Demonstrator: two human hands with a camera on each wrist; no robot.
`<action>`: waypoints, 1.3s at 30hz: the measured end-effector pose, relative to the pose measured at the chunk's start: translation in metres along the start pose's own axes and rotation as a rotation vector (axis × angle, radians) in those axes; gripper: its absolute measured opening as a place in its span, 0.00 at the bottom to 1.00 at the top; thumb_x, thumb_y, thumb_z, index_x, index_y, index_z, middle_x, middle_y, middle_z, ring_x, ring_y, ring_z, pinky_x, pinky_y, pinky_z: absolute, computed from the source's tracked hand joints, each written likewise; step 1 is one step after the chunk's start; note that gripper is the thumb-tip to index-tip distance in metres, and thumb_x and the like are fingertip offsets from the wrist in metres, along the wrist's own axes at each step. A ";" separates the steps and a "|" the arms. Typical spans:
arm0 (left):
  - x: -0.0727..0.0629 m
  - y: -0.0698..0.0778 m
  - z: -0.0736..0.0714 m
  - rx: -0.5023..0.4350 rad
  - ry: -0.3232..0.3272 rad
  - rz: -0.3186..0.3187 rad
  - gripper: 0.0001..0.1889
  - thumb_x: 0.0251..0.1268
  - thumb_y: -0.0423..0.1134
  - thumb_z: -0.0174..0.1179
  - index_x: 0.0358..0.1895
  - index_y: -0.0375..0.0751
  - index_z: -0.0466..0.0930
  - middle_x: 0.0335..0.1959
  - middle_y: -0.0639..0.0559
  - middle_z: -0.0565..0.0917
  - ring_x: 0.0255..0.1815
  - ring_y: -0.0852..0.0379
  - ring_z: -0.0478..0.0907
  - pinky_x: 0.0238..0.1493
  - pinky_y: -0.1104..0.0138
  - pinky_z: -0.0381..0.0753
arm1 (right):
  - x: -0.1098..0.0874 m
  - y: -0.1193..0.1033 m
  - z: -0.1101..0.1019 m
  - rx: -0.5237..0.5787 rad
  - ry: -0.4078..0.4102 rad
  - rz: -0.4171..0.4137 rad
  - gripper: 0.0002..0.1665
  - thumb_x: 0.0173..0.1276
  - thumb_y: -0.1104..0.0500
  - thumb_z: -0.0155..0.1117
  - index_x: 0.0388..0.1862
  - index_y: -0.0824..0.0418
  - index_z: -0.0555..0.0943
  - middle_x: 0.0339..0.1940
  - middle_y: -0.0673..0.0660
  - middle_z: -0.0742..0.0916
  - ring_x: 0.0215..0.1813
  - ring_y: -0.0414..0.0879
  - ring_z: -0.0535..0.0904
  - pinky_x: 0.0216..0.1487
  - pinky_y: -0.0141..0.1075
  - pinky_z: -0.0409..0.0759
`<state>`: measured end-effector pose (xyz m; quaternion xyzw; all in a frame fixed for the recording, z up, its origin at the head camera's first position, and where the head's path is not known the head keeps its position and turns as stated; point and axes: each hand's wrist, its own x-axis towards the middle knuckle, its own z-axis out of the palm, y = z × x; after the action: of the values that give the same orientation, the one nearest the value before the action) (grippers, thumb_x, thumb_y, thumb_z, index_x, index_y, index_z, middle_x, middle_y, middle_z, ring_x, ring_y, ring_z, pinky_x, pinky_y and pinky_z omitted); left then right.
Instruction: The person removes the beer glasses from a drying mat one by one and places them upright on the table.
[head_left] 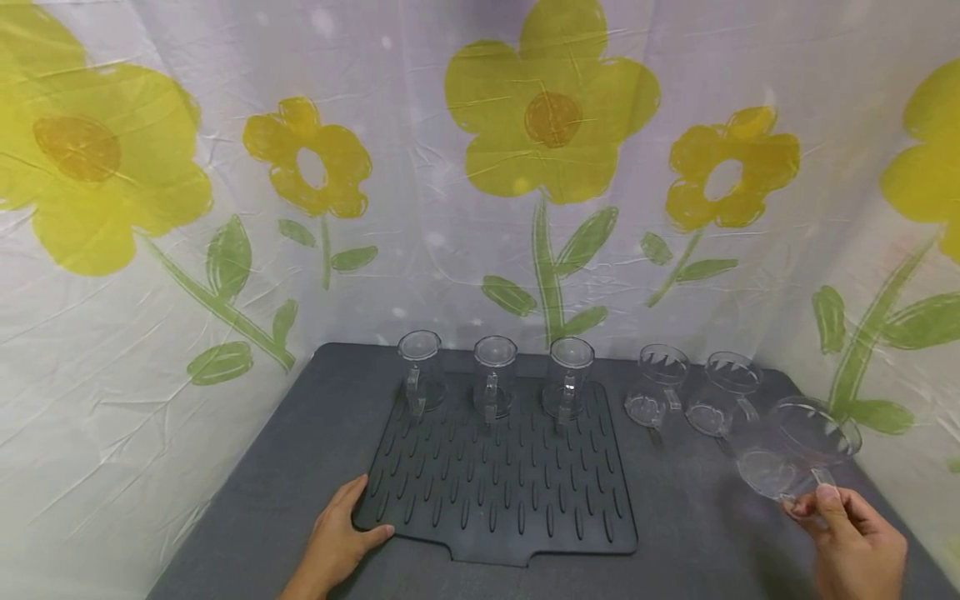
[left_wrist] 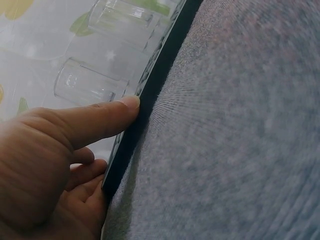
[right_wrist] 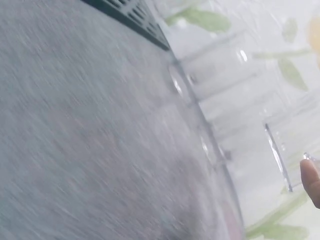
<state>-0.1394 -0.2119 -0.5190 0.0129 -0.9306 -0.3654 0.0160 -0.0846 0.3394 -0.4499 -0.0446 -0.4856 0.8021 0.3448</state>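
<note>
Pinching a clear mug [head_left: 797, 450] by its handle [head_left: 823, 476], likely for control, the right hand [head_left: 861, 537] holds it right of the dark mat [head_left: 506, 537], whose corner [head_left: 360, 522] the left hand [head_left: 337, 533] grips, seemingly for steadiness.

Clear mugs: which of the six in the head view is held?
The rightmost mug: it alone is held, gripped by the right hand. Of the others, three mugs stand on the dark mat and two mugs on the table beside it.

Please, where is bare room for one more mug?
Free: the mat in front of its three mugs; the table between mat and right hand. Crowded: the mat's back, and rear right, where two mugs stand near the held mug.
</note>
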 end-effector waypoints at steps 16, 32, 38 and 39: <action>0.003 -0.001 0.001 0.001 -0.036 -0.043 0.52 0.42 0.48 0.78 0.69 0.26 0.62 0.66 0.29 0.65 0.66 0.30 0.60 0.61 0.39 0.64 | 0.056 -0.001 -0.032 0.013 0.013 0.046 0.12 0.68 0.66 0.61 0.31 0.77 0.78 0.22 0.60 0.79 0.28 0.48 0.79 0.34 0.34 0.85; 0.000 0.003 -0.001 -0.004 -0.029 -0.031 0.51 0.44 0.47 0.78 0.69 0.26 0.61 0.66 0.29 0.64 0.66 0.29 0.60 0.61 0.39 0.64 | 0.110 0.031 -0.062 0.161 -0.029 0.122 0.13 0.69 0.71 0.58 0.25 0.77 0.79 0.19 0.62 0.80 0.23 0.50 0.80 0.24 0.41 0.85; -0.001 0.000 0.000 -0.011 -0.007 0.000 0.49 0.44 0.45 0.78 0.68 0.24 0.62 0.66 0.29 0.65 0.66 0.30 0.61 0.61 0.39 0.64 | 0.113 0.027 -0.049 0.061 0.058 0.198 0.16 0.66 0.64 0.65 0.21 0.74 0.78 0.17 0.60 0.79 0.21 0.48 0.78 0.21 0.39 0.83; -0.001 0.000 0.000 -0.013 -0.003 0.003 0.49 0.44 0.45 0.78 0.68 0.25 0.62 0.66 0.29 0.65 0.66 0.30 0.61 0.61 0.40 0.64 | 0.114 0.027 -0.048 0.075 0.063 0.221 0.15 0.66 0.64 0.66 0.22 0.74 0.78 0.17 0.60 0.79 0.20 0.49 0.78 0.21 0.39 0.83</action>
<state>-0.1384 -0.2115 -0.5192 0.0109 -0.9283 -0.3713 0.0150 -0.1651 0.4359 -0.4668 -0.1101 -0.4364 0.8510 0.2707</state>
